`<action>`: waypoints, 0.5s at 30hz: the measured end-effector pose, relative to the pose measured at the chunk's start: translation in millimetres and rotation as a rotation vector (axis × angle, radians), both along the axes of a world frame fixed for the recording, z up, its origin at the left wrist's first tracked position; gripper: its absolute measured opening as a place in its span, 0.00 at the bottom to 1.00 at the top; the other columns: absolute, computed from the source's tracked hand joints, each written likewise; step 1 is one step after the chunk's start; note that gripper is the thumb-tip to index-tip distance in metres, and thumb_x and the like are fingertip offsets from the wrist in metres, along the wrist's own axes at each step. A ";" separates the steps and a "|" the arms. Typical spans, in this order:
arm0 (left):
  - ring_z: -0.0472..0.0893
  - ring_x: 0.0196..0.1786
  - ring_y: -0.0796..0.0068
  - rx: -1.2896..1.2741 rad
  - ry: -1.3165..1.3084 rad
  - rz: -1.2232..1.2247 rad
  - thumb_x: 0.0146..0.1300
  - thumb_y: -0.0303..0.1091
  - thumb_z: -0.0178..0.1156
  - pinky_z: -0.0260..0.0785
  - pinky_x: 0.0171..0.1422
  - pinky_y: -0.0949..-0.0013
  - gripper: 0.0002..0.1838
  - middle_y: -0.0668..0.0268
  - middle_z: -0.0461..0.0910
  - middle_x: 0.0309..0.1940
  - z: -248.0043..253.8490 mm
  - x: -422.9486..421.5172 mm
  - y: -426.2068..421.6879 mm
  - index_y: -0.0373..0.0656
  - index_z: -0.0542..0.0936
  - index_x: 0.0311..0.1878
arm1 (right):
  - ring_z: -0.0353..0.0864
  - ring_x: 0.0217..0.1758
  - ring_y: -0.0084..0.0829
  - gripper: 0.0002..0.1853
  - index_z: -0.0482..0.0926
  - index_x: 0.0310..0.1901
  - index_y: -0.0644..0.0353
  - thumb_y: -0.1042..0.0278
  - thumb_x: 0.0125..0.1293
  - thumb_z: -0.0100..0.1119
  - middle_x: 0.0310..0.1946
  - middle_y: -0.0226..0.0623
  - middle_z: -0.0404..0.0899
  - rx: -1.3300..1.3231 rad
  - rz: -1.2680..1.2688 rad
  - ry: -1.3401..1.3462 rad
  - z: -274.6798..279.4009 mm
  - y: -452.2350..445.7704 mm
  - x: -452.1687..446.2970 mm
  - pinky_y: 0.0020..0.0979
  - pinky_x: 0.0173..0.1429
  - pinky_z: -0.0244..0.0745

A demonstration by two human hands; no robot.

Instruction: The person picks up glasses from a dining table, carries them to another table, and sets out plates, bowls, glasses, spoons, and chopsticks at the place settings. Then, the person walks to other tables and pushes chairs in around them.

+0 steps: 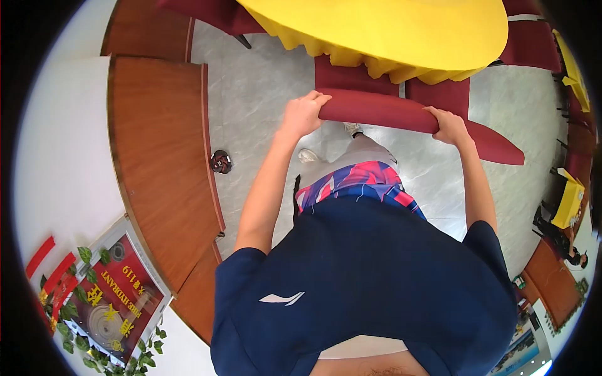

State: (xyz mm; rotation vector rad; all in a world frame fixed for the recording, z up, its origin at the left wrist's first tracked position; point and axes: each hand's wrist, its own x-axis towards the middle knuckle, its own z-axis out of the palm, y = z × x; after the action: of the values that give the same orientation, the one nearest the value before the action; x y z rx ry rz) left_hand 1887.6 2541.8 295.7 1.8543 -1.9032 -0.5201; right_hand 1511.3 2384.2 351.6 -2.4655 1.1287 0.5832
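Note:
A dark red padded chair back (379,111) spans the space before me. My left hand (304,114) is closed over its left end, fingers curled round the top edge. At the other end my right hand (449,127) grips it the same way. Past the chair back lies a red seat (351,76), partly under the yellow tablecloth (389,31) of a round table. To the right, a second red seat (442,97) and another red chair back (498,144) stand close by. The chair legs are mostly hidden.
Brown wooden panelling (163,163) runs along the left, with a small dark round object (221,161) on the floor against it. A fire hydrant cabinet (122,291) with leafy vines is at lower left. At far right, a person (558,235) is near a yellow-covered table (569,199).

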 end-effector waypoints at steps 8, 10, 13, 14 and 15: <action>0.83 0.39 0.60 0.024 -0.106 -0.187 0.45 0.36 0.67 0.76 0.39 0.58 0.26 0.63 0.81 0.43 -9.5 -2.2 54.5 0.49 0.80 0.52 | 0.80 0.51 0.45 0.46 0.68 0.62 0.43 0.76 0.33 0.71 0.47 0.39 0.82 0.095 -0.075 0.075 12.3 52.9 -2.7 0.41 0.51 0.77; 0.83 0.39 0.60 0.018 -0.080 -0.174 0.45 0.35 0.67 0.76 0.39 0.58 0.26 0.63 0.81 0.43 -4.6 -2.2 70.8 0.49 0.80 0.52 | 0.79 0.51 0.47 0.47 0.67 0.63 0.44 0.76 0.32 0.72 0.48 0.42 0.81 0.123 -0.136 0.106 15.2 68.7 2.2 0.42 0.51 0.77; 0.83 0.39 0.59 -0.002 -0.017 -0.147 0.43 0.35 0.68 0.77 0.40 0.58 0.27 0.63 0.80 0.43 -7.8 -6.3 94.3 0.50 0.79 0.53 | 0.79 0.52 0.50 0.52 0.65 0.65 0.44 0.74 0.29 0.75 0.48 0.47 0.80 0.163 -0.195 0.161 12.1 86.3 -3.9 0.41 0.53 0.77; 0.83 0.39 0.58 -0.004 0.008 -0.133 0.43 0.35 0.69 0.77 0.40 0.57 0.29 0.63 0.80 0.44 -6.3 -6.5 102.7 0.51 0.78 0.54 | 0.79 0.52 0.49 0.53 0.65 0.65 0.43 0.74 0.29 0.75 0.48 0.46 0.81 0.138 -0.190 0.168 5.8 92.0 -9.0 0.41 0.53 0.77; 0.83 0.39 0.57 -0.009 0.032 -0.118 0.42 0.36 0.69 0.77 0.41 0.57 0.30 0.63 0.79 0.44 -5.6 -6.0 109.9 0.51 0.78 0.54 | 0.79 0.52 0.48 0.53 0.66 0.65 0.42 0.74 0.29 0.76 0.49 0.45 0.81 0.110 -0.183 0.174 5.3 98.0 -8.1 0.41 0.53 0.77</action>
State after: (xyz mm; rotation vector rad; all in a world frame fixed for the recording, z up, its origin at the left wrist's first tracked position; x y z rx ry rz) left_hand 1881.5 2651.7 290.1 1.7253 -1.9989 -0.5750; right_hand 1503.3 2482.3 356.9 -2.2232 1.3341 0.7930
